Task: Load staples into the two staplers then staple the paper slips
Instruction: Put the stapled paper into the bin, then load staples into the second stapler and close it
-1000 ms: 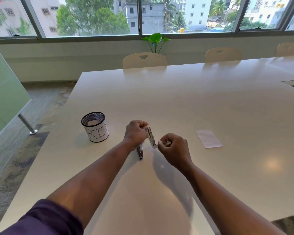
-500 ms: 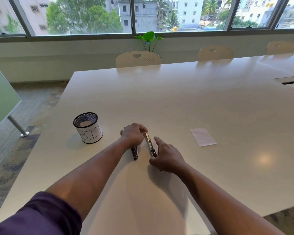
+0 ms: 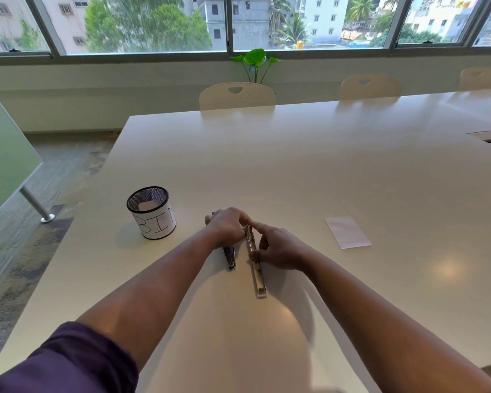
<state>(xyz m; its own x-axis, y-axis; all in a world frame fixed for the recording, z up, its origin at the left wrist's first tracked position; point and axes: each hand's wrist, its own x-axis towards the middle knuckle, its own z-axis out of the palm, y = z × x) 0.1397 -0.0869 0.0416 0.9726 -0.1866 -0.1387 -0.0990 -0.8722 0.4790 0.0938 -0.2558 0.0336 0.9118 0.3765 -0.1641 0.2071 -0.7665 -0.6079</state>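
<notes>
I have both hands down at the near middle of the long white surface (image 3: 295, 165), working on a small stapler that lies swung fully open. Its purple-topped upper arm (image 3: 229, 255) runs toward me under my left hand (image 3: 227, 228), and its bare metal staple channel (image 3: 256, 265) lies flat beside it, pointing at me. My left grip is curled over the hinge end, holding the purple arm down. My right hand (image 3: 278, 248) has the forefinger stretched along the far part of the channel and the thumb pinching its near side, so that grip is closed lightly on the metal rail. I cannot tell whether a strip of staples already sits in the channel; it is too small and glossy to read.

The stapler looks light, stiff and rather slick, and I judge it will skate on this polished top unless the hinge stays pinned. The best hold is at the hinge and along the rail's side walls, keeping clear of the front lip where the staples exit. A staple strip would be brittle, so it wants a gentle pinch by its long edges.

A pale rectangular paper slip (image 3: 347, 232) lies flat well to the right. A black mesh cup wrapped in white paper lettered BIN (image 3: 153, 219) stands to the left.
</notes>
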